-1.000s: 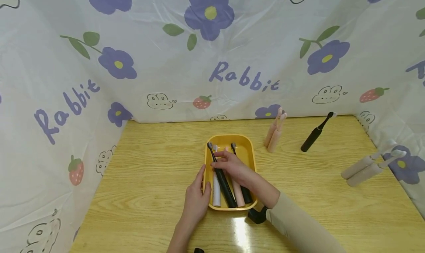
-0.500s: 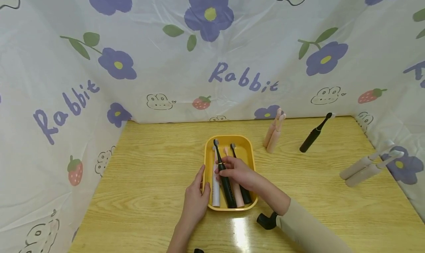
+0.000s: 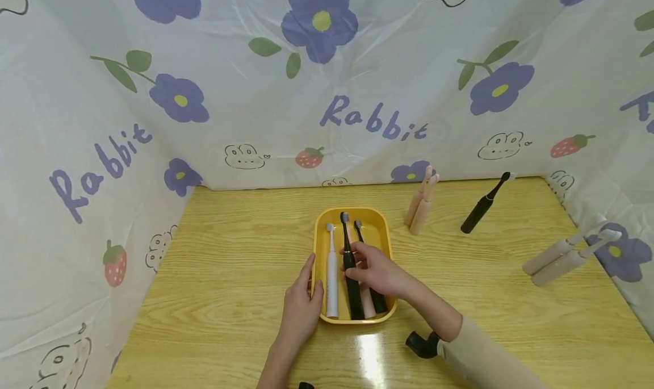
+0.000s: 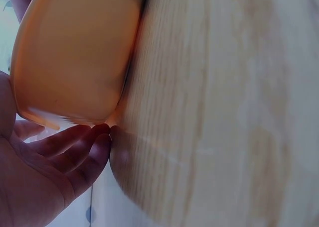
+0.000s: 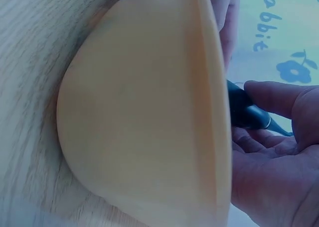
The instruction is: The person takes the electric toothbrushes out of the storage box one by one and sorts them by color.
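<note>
A yellow tray (image 3: 378, 214) holds several electric toothbrushes. My left hand (image 3: 301, 306) holds its left wall, thumb over the rim and fingers against the outside; the left wrist view shows the fingertips (image 4: 102, 137) low on that wall. My right hand (image 3: 380, 272) pinches a black electric toothbrush (image 3: 353, 295) between thumb and fingers, its head towards the far rim. A white toothbrush (image 3: 332, 287) lies along the left side. Right of the held one, partly hidden by my hand, are a pink toothbrush (image 3: 368, 305) and another black toothbrush (image 3: 379, 304).
Two pink toothbrushes (image 3: 421, 210) stand upright beyond the tray's right corner. A black toothbrush (image 3: 477, 214) stands farther right, and two pale toothbrushes (image 3: 559, 264) stand near the table's right edge. A patterned cloth (image 3: 255, 105) walls the wooden table (image 3: 230, 287).
My right hand has moved the black toothbrush rightward and turned it straighter along the tray, uncovering the white toothbrush. The left hand has stayed at the tray's side.
</note>
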Tool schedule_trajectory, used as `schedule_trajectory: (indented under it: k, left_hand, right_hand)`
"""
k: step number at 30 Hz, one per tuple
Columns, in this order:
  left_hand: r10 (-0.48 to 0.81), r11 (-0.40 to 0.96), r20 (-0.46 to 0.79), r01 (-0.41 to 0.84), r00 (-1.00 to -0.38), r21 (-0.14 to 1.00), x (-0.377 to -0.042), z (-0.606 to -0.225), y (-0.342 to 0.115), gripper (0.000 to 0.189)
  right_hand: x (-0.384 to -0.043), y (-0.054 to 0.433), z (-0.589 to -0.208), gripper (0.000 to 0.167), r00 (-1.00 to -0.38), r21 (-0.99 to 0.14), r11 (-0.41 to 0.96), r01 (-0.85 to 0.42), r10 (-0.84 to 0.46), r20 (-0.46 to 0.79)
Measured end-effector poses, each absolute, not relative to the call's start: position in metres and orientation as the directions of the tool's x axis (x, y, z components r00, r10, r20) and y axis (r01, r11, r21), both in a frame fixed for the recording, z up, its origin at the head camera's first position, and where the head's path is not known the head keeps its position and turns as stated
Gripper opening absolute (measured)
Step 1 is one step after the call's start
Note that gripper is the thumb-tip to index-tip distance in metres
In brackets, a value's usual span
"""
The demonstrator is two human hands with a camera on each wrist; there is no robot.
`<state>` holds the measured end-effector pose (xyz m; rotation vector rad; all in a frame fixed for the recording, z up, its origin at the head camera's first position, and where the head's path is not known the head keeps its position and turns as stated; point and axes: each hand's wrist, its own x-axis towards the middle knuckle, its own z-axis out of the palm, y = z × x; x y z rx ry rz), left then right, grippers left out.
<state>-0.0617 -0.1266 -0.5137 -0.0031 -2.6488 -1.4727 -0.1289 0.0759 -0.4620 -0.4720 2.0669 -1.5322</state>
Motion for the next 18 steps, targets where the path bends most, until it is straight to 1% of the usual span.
schedule_trajectory:
  k: [5, 18]
  left_hand:
    - [-0.053, 0.530, 0.094, 0.051, -0.994, 0.847, -0.061, -0.513, -0.126, 0.057]
    - [-0.051, 0.527, 0.102, 0.060, -0.993, 0.848, -0.061, -0.512, -0.127, 0.057]
  right_hand:
    - [-0.124, 0.082, -0.458, 0.044, -0.808, -0.966, 0.259, -0.005, -0.570, -0.149]
    - [-0.126, 0.105, -0.446, 0.042, -0.868, -0.990, 0.133, -0.040, -0.496, -0.031]
